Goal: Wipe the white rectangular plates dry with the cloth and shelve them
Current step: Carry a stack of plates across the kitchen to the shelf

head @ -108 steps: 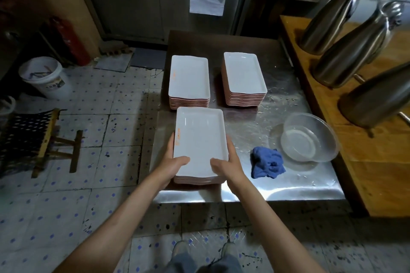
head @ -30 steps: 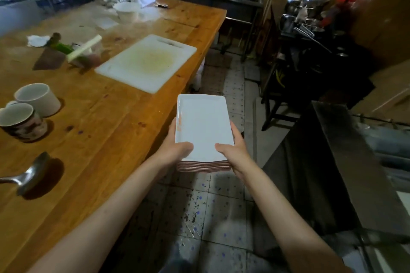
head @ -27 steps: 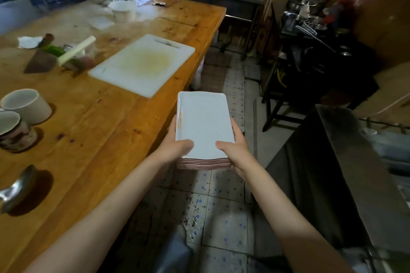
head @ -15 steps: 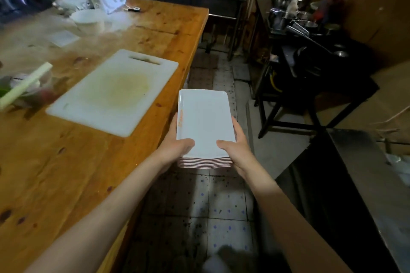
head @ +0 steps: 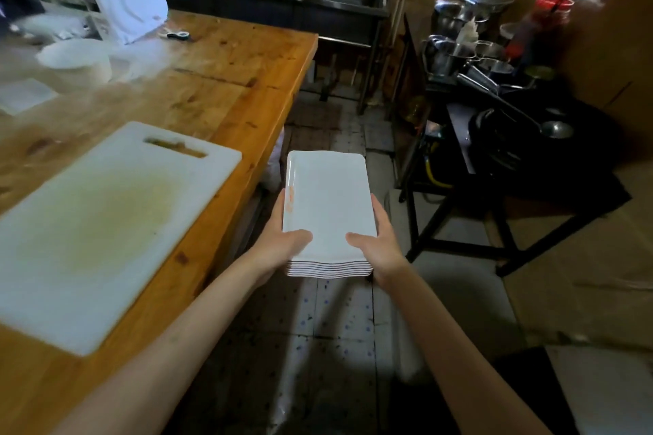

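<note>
Head cam: we'd walked on past mugs; L hand & R hand stayed clamped on plate stack beside cutting board.

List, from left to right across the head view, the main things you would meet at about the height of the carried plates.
White cutting board → wooden table edge → left hand → stack of white rectangular plates → right hand → dark metal stand.
</note>
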